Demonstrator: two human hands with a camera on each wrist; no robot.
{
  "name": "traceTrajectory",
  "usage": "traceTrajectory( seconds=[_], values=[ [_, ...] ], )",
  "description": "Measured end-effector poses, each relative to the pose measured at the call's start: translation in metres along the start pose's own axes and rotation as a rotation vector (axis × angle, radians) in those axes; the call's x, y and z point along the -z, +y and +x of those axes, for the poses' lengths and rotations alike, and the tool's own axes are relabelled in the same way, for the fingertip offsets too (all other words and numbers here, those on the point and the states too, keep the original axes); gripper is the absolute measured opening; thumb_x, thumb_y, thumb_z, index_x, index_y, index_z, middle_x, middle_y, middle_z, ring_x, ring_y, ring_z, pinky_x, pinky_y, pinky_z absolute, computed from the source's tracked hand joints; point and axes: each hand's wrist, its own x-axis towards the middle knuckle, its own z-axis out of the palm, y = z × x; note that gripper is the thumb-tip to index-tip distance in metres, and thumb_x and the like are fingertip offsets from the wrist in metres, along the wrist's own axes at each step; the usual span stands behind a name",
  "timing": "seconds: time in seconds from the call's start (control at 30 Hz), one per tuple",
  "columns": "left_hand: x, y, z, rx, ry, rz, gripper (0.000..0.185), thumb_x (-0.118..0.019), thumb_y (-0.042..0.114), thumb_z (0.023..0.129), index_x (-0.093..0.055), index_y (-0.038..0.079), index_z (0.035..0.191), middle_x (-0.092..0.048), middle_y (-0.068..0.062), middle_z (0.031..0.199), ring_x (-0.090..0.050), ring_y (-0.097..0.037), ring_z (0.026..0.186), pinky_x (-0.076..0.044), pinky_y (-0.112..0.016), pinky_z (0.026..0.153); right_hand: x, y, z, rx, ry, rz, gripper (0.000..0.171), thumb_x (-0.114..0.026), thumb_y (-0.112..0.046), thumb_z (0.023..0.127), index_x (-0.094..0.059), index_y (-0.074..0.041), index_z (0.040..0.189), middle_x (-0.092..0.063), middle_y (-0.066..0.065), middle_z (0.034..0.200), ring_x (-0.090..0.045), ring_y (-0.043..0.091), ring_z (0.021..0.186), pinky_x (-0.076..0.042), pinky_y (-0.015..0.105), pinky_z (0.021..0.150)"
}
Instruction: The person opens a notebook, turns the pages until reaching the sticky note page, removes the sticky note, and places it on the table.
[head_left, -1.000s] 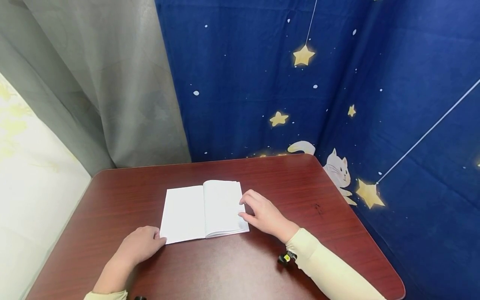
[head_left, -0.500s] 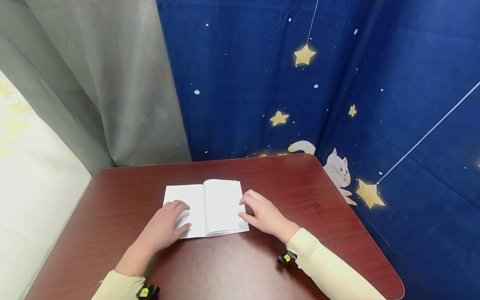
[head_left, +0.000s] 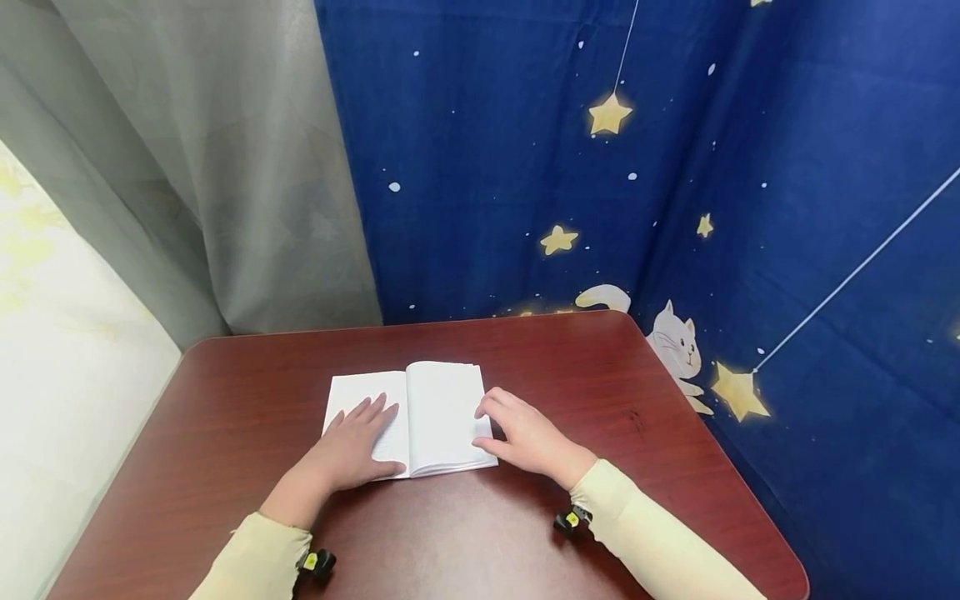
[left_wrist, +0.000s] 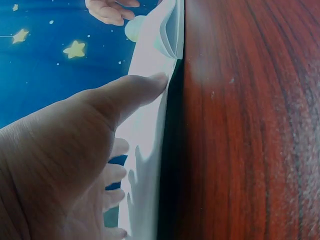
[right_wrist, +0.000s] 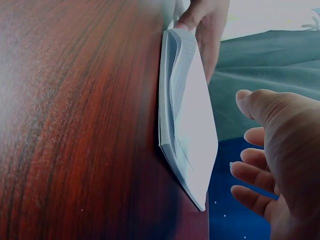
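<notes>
As I read the head view, item one: an open notebook [head_left: 411,421] lying flat mid-table [head_left: 225,400], blank pages up. Left hand [head_left: 352,450], fingers straight, presses flat on the left page, I judge to keep it from springing shut. Right hand [head_left: 525,433] at the book's 3 o'clock edge, fingers relaxed and loosely bent, touching the page stack, pinching nothing that I can see. Backdrop: star-print blue cloth [head_left: 600,167] at 12 o'clock

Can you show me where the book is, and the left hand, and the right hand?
book [head_left: 442,408], head view, on its bare right page.
left hand [head_left: 348,450], head view, on the back of the hand.
right hand [head_left: 528,437], head view, on the back of the hand.
</notes>
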Motion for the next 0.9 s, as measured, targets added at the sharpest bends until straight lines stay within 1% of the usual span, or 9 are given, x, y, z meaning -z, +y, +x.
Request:
traceTrajectory(
  seconds=[0.07, 0.17, 0.33, 0.5, 0.6, 0.7, 0.8, 0.9],
  values=[
    [-0.002, 0.000, -0.001, 0.022, -0.038, -0.007, 0.103, -0.083, 0.065, 0.090, -0.048, 0.006, 0.167, -0.035, -0.024, 0.176, -0.032, -0.050, 0.161, -0.027, -0.077, 0.123, -0.001, 0.000, 0.000, -0.016, -0.023, 0.000, 0.042, -0.085, -0.040, 0.100, -0.069, -0.013, 0.128, -0.065, 0.003, 0.123, -0.062, 0.014, 0.107, -0.057, 0.032, 0.098],
    [-0.003, 0.001, -0.001, 0.044, -0.069, -0.011, 0.103, -0.082, 0.067, 0.089, -0.048, 0.007, 0.166, -0.035, -0.024, 0.176, -0.032, -0.050, 0.161, -0.026, -0.078, 0.123, -0.003, -0.001, 0.000, -0.028, -0.046, -0.003, 0.046, -0.085, -0.043, 0.099, -0.068, -0.012, 0.129, -0.065, 0.002, 0.124, -0.062, 0.014, 0.110, -0.056, 0.032, 0.100],
    [-0.002, 0.002, 0.000, 0.043, -0.064, -0.007, 0.103, -0.083, 0.066, 0.089, -0.049, 0.006, 0.166, -0.036, -0.024, 0.175, -0.033, -0.050, 0.161, -0.027, -0.078, 0.123, -0.006, -0.004, 0.001, -0.011, -0.063, -0.004, 0.050, -0.088, -0.042, 0.097, -0.067, -0.011, 0.130, -0.064, 0.000, 0.127, -0.061, 0.016, 0.116, -0.053, 0.034, 0.104],
    [-0.003, 0.003, 0.000, 0.046, -0.065, -0.005, 0.103, -0.083, 0.066, 0.089, -0.049, 0.007, 0.166, -0.037, -0.024, 0.175, -0.033, -0.050, 0.161, -0.027, -0.078, 0.123, -0.011, -0.007, 0.002, 0.002, -0.099, -0.021, 0.054, -0.087, -0.042, 0.097, -0.066, -0.013, 0.137, -0.064, 0.001, 0.141, -0.060, 0.019, 0.133, -0.048, 0.036, 0.116],
    [-0.003, 0.003, 0.000, 0.045, -0.065, -0.012, 0.103, -0.083, 0.066, 0.088, -0.049, 0.006, 0.165, -0.036, -0.024, 0.175, -0.033, -0.050, 0.161, -0.027, -0.079, 0.123, -0.012, -0.010, 0.003, -0.004, -0.121, -0.022, 0.057, -0.086, -0.042, 0.097, -0.065, -0.012, 0.141, -0.063, 0.003, 0.148, -0.058, 0.020, 0.140, -0.046, 0.038, 0.120],
    [-0.004, 0.003, 0.001, 0.046, -0.064, -0.018, 0.103, -0.084, 0.066, 0.088, -0.049, 0.006, 0.165, -0.036, -0.025, 0.175, -0.033, -0.050, 0.161, -0.027, -0.079, 0.123, -0.014, -0.012, 0.003, -0.014, -0.143, -0.011, 0.064, -0.085, -0.044, 0.098, -0.063, -0.010, 0.148, -0.060, 0.004, 0.155, -0.055, 0.022, 0.146, -0.042, 0.040, 0.124],
    [-0.003, 0.003, 0.001, 0.050, -0.063, -0.016, 0.103, -0.084, 0.065, 0.088, -0.049, 0.006, 0.165, -0.036, -0.025, 0.175, -0.033, -0.050, 0.161, -0.027, -0.079, 0.123, -0.018, -0.014, 0.003, -0.017, -0.171, -0.018, 0.074, -0.083, -0.045, 0.099, -0.057, -0.007, 0.157, -0.054, 0.007, 0.165, -0.049, 0.024, 0.154, -0.038, 0.042, 0.128],
    [-0.003, 0.003, 0.001, 0.053, -0.064, -0.009, 0.103, -0.083, 0.066, 0.088, -0.049, 0.006, 0.165, -0.037, -0.025, 0.174, -0.033, -0.050, 0.161, -0.027, -0.079, 0.123, -0.024, -0.016, 0.002, -0.010, -0.200, -0.044, 0.077, -0.081, -0.045, 0.101, -0.054, -0.005, 0.161, -0.049, 0.009, 0.170, -0.045, 0.024, 0.158, -0.036, 0.041, 0.129]
  ],
)
